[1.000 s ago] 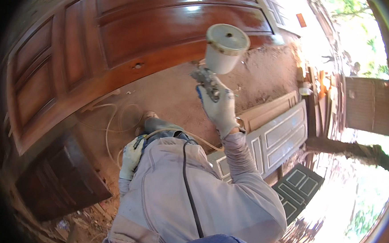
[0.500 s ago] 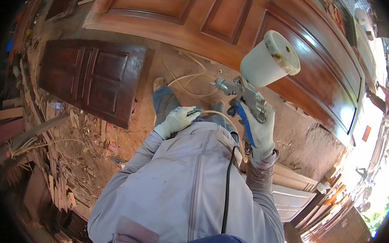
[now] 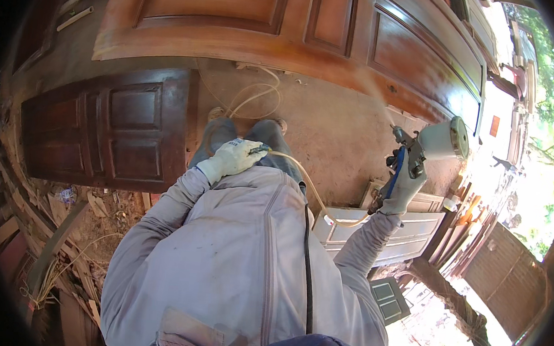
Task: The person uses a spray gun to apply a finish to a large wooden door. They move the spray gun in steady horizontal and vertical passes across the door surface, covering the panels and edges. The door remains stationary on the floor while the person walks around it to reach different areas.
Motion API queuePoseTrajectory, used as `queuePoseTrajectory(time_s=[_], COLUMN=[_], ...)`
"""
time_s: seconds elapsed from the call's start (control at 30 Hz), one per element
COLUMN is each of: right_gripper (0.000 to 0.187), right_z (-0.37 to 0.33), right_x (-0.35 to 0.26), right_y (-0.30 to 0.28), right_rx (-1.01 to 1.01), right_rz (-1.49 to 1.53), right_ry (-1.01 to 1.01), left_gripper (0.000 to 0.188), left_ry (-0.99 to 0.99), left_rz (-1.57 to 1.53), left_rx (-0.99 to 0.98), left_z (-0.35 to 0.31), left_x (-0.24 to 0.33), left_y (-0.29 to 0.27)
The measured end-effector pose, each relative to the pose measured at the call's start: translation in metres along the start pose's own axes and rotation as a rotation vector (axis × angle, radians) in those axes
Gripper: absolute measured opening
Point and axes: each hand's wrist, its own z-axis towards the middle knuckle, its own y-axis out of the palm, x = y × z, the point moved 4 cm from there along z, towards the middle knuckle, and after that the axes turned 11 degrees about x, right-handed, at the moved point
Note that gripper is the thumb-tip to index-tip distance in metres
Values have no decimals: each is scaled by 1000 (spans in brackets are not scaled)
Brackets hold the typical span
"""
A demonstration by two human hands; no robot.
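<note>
My right hand (image 3: 408, 184), in a white glove with blue on its palm side, is closed round the handle of a metal spray gun (image 3: 409, 146). A whitish cup (image 3: 441, 140) sits on the gun, tilted to the right. Pale mist trails from the nozzle toward the edge of a large reddish-brown panelled wooden door (image 3: 234, 47). In front of my waist, my gloved left hand (image 3: 235, 158) is closed on the pale air hose (image 3: 299, 169), which curves across to below the gun. The left fingertips are partly hidden.
A darker panelled door (image 3: 111, 128) lies at left. More hose (image 3: 256, 99) loops on the ground beyond my feet. Pale panels (image 3: 381, 233) and stacked boards (image 3: 454, 228) stand at right. Scrap wood (image 3: 57, 242) lies at lower left, and a cord (image 3: 309, 270) hangs down my front.
My right hand has carried the spray gun to the right, and its cup now leans further sideways. Mist shows at the nozzle now. The left hand keeps its hold as the view shifts.
</note>
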Motion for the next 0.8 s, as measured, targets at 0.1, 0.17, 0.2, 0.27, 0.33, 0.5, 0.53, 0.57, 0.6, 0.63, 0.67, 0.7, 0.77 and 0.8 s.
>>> queuePoseTrajectory(time_s=[0.1, 0.17, 0.2, 0.27, 0.33, 0.5, 0.53, 0.57, 0.6, 0.63, 0.67, 0.7, 0.77, 0.8], right_gripper=[31, 35, 37, 25, 21, 27, 28, 29, 27, 25, 24, 23, 25, 30], right_z=[-17, -29, -37, -57, -82, -132, -138, -145, -151, -154, -156, -159, -163, -161], right_x=[-11, -12, -13, -23, -43, -88, -92, -97, -106, -102, -94, -90, -91, -88], right_y=[6, 13, 18, 35, 57, 110, 120, 129, 136, 142, 147, 150, 152, 149], right_rx=[91, 50, 29, -51, -135, -362, -405, -448, -506, -550, -594, -639, -675, -697], right_rz=[17, -24, -45, 4, 72, 155, 157, 160, 180, 208, 236, 266, 332, 299], right_ry=[-190, -120, -79, -81, -74, -46, -73, -100, -49, -6, 38, 79, 155, 181], left_gripper=[43, 42, 42, 41, 40, 38, 38, 38, 37, 38, 38, 38, 40, 41], left_ry=[75, 55, 42, 36, 22, 29, 23, 17, 11, 15, 20, 25, 30, 31], left_rz=[-8, -16, -19, -53, -75, -159, -154, -150, -147, -149, -152, -153, -136, -125], left_rx=[145, 135, 126, 94, 80, 107, 135, 163, 189, 201, 212, 228, 245, 254], left_z=[-4, -9, -14, -19, -25, -31, -32, -33, -34, -37, -41, -44, -44, -44], left_x=[-22, -28, -30, -31, -37, -66, -75, -83, -83, -82, -82, -80, -94, -108], left_y=[0, -4, -10, -23, -31, -36, -37, -38, -42, -46, -52, -57, -53, -45])
